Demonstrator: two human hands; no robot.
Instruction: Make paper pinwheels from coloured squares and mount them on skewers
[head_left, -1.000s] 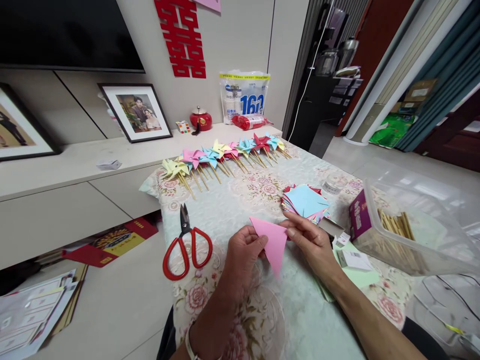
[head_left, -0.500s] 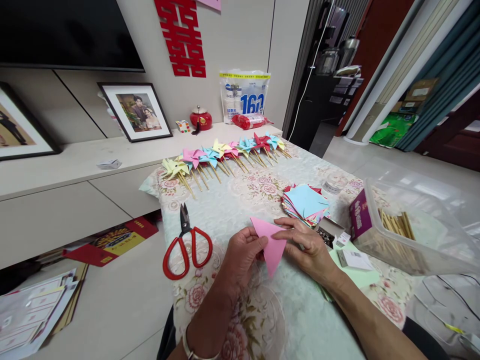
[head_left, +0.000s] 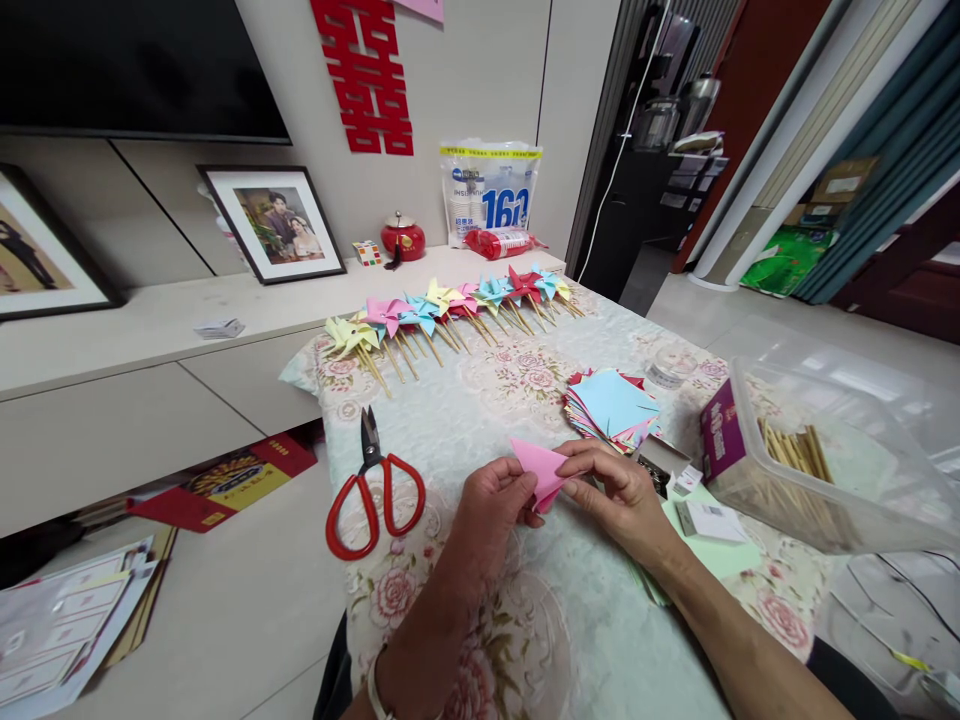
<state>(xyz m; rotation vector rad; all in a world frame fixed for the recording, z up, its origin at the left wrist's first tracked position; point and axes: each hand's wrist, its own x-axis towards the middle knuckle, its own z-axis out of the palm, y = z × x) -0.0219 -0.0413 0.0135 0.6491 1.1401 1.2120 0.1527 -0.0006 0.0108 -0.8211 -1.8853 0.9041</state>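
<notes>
A folded sheet of pink paper is held between my two hands above the flowered tablecloth. My left hand pinches its left side, thumb on top. On the right side, my right hand grips the paper's edge between thumb and fingers. Left of my hands lie red-handled scissors, blades pointing away and slightly apart. Behind my right hand is a stack of cut coloured paper squares, a light blue one on top. A small open box of dark metal bits sits close to that hand.
Finished paper pinwheels on sticks line the table's far edge. At right stands a clear plastic bin holding wooden sticks. Green paper lies under a small white box; a tape roll sits behind.
The pink paper has gone from a larger triangle to a smaller, more folded shape. My right fingers have shifted from lying across it to pinching its right edge.
</notes>
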